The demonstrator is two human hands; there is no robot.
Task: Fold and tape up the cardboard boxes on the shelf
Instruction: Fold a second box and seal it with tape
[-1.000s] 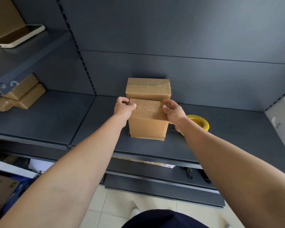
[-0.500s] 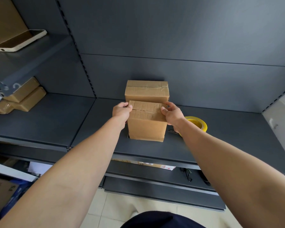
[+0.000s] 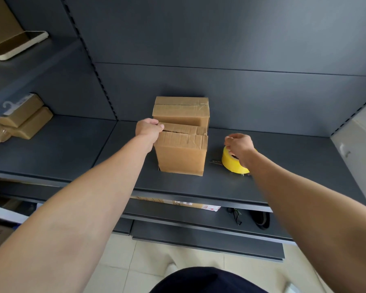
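- Your left hand (image 3: 148,129) grips the front brown cardboard box (image 3: 181,153). Its fingers (image 3: 156,123) are curled over the box's top left edge, and the thumb lies on the folded flaps.
- Your right hand (image 3: 240,145) hangs over the yellow roll of packing tape (image 3: 234,163). The fingers are curled, with thumb and forefinger close together at the roll's upper rim. You cannot tell from here whether they pinch the roll or only touch it.
- The front box stands upright on the dark grey metal shelf (image 3: 283,166), about midway along it and nearer the front edge. Its top flaps are folded down, and the seam between them gapes a little.
- A taped brown cardboard box (image 3: 181,112) stands right behind it, touching it, on the side of the shelf's back edge. Clear tape runs across its top seam.
- The roll lies flat on the shelf to the right of the front box, apart from it.
- A small dark flat thing (image 3: 216,162) lies just beside the roll's left side. It is too small to tell what it is.
- In the left bay, a stack of brown wrapped parcels (image 3: 23,121) sits at the shelf's left edge.
- On the upper shelf at top left, a white-cased phone (image 3: 17,46) leans against cardboard.
- Below, a flat labelled package (image 3: 178,203) shows under the shelf's front edge.
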